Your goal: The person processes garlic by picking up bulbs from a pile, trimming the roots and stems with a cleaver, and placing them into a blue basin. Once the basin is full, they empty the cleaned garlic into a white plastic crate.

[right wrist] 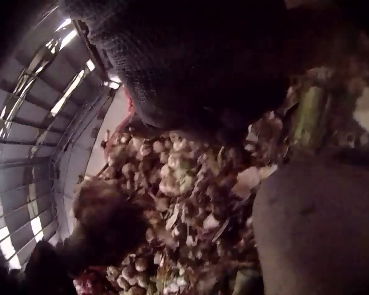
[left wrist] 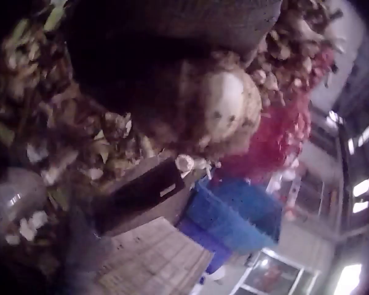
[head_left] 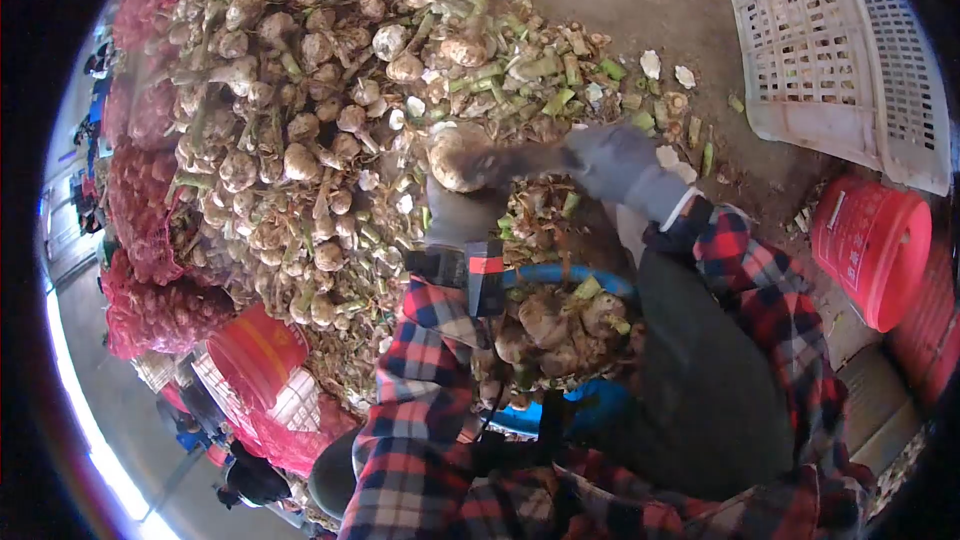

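A large garlic bulb [head_left: 450,158] with a long brown stem [head_left: 530,160] is held between two grey-gloved hands. The left hand [head_left: 465,215] grips the bulb from below. My right hand [head_left: 618,168] closes round the far end of the stem, which runs nearly level from the bulb. In the left wrist view the pale, dirt-flecked bulb [left wrist: 227,107] shows close up beside the glove [left wrist: 197,21]. Deep shadow covers much of the right glove [right wrist: 178,67] in the right wrist view, hiding its fingertips. Below the hands, a blue tub [head_left: 590,408] holds more garlic bulbs [head_left: 550,335].
A big heap of garlic [head_left: 300,160] with stems spreads across the left and front. Cut stems and peelings [head_left: 560,70] litter the floor. White plastic crates [head_left: 800,120] and a red bucket [head_left: 865,250] stand right; another red bucket [head_left: 255,350] and red mesh sacks [head_left: 150,190] lie left.
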Available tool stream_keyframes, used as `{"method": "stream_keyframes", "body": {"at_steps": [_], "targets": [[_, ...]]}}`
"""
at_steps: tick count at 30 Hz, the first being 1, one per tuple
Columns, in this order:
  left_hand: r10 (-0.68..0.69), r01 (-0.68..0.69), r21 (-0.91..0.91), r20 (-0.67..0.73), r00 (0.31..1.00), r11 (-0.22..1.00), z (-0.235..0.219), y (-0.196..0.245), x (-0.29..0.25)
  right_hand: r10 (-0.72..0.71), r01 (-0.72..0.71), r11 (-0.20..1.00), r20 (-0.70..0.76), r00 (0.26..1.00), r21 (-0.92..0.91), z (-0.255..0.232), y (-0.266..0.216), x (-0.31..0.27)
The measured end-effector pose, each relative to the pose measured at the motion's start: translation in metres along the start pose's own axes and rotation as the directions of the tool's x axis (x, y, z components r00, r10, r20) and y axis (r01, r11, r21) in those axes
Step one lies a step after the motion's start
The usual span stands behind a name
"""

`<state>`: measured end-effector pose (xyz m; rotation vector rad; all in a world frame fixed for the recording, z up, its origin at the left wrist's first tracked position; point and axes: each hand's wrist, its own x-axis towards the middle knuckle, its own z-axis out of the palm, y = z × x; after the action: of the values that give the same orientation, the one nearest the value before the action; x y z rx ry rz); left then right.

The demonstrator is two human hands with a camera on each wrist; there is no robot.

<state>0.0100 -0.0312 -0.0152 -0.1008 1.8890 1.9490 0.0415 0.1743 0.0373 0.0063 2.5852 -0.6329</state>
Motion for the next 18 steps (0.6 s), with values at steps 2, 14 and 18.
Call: {"method": "stream_keyframes", "body": {"at_steps": [2,14,18], "targets": [[0.182,-0.238,0.684,0.155,0.971,0.69,-0.006,-0.019,-0.001,-0.304,0.303,0.953,-0.066,0.95,-0.026,0.0,-0.015,-0.001],[0.241,-0.383,0.92,0.354,0.904,0.084,0.027,0.002,-0.013,-0.284,0.28,0.958,-0.084,0.955,-0.059,0.002,-0.02,0.013],[0.361,-0.334,0.537,0.057,0.931,0.775,0.025,-0.03,-0.014,-0.34,0.352,0.936,-0.27,0.901,-0.004,0.017,0.0,0.018]]}}
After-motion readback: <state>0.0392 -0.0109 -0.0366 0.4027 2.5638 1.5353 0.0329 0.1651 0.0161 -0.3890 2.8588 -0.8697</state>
